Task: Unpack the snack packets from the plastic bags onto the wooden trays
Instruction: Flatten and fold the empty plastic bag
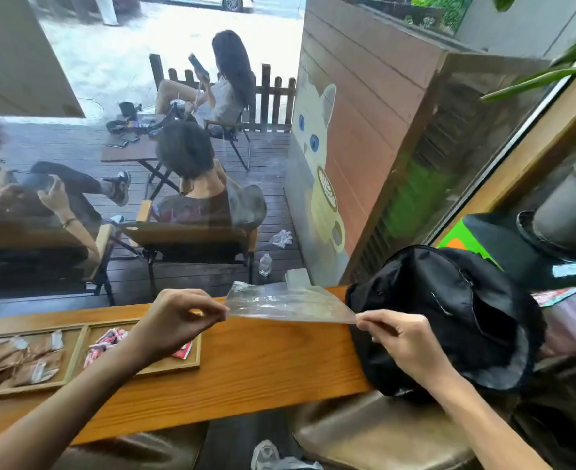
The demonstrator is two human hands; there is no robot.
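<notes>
Cafe window counter [252,361], wooden, facing a deck outside where people sit at a table; everything below is placed relative to that counter. My left hand [174,317] pinches the left corner of a clear plastic bag [290,305], thumb and fingers clamped on the film; my right hand [395,337] pinches the right corner the same way. Bag is stretched flat between both hands, held just above the counter's far edge, probably so I can check it is empty or smooth it out; it looks empty, nothing visible inside. At the counter's left end sit two wooden trays: the far-left tray [69,354] holds brown packets [22,361], the tray next to it [196,351] holds red-and-white packets [108,339], partly hidden by my left forearm. A black bag [449,320] slumps over the counter's right end, mouth open toward me, likely where the plastic bags come from. Judging by the filled trays, unpacking is well along.
</notes>
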